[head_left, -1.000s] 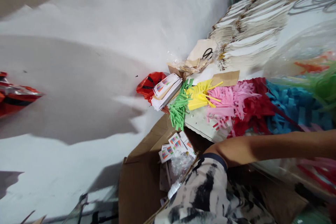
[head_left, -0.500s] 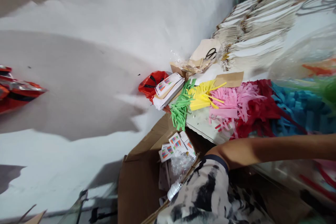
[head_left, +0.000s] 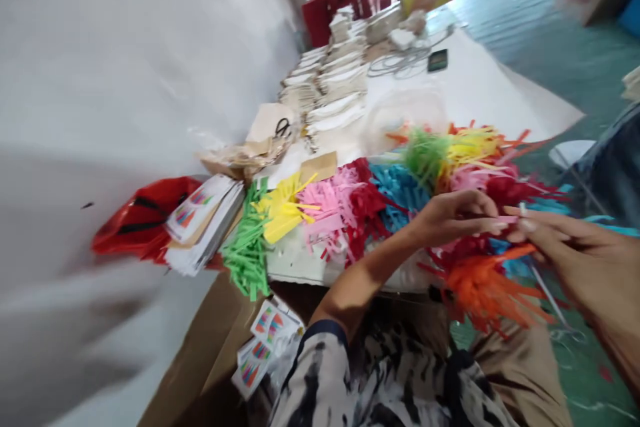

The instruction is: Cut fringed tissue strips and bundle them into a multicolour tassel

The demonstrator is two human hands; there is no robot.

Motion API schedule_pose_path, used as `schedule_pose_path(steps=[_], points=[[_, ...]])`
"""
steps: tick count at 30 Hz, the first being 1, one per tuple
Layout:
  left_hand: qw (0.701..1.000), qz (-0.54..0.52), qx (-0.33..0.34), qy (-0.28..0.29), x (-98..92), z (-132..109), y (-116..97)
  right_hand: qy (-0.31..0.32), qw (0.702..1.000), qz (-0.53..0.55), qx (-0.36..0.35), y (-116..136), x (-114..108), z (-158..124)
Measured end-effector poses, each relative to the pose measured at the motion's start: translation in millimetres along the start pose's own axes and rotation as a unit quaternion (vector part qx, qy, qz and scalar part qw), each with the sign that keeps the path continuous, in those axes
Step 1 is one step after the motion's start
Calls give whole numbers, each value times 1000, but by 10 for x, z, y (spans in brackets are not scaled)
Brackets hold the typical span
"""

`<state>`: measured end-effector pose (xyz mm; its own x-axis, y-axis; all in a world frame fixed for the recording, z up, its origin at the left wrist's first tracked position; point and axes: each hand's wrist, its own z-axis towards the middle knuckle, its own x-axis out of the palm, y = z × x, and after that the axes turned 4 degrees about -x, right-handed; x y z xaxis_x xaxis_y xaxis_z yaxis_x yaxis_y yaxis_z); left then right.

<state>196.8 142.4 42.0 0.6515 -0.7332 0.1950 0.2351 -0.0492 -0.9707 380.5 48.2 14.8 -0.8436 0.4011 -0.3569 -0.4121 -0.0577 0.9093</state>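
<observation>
My left hand (head_left: 455, 219) and my right hand (head_left: 565, 247) meet in front of me, their fingertips pinching a thin pink paper strip (head_left: 507, 219). Just below them hangs a bunch of orange paper fringe (head_left: 485, 290). Behind my left forearm, fringed paper in green (head_left: 245, 247), yellow (head_left: 285, 207), pink (head_left: 325, 203), red (head_left: 367, 207) and blue (head_left: 397, 187) lies in a row on a white surface (head_left: 295, 263). Another green and yellow fringed bunch (head_left: 445, 153) sits beyond my hands.
A cardboard box (head_left: 210, 327) holds printed cards at lower left, beside a red plastic bag (head_left: 143, 217) and a stack of cards (head_left: 203, 223). Black scissors (head_left: 283, 128) lie on a paper bag. Stacked paper bags (head_left: 325, 80) line a white wall (head_left: 125, 60). A green floor (head_left: 525, 20) lies beyond.
My view has swung, showing more of the room. My left hand has come back from the right edge, and my right hand has entered, with both now together on the pink strip.
</observation>
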Motion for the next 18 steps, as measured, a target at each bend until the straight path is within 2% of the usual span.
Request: schedule_pose_path(steps=[3, 7, 11, 18], points=[[999, -22, -41, 13, -44, -15, 6, -9, 998, 31, 47, 75, -5, 13], [996, -40, -73, 18, -61, -26, 172, 25, 996, 72, 43, 137, 32, 32], [997, -12, -74, 0, -70, -12, 236, 52, 995, 76, 32, 113, 10, 25], [999, 20, -25, -29, -18, -37, 133, 52, 998, 35, 3, 135, 1, 14]])
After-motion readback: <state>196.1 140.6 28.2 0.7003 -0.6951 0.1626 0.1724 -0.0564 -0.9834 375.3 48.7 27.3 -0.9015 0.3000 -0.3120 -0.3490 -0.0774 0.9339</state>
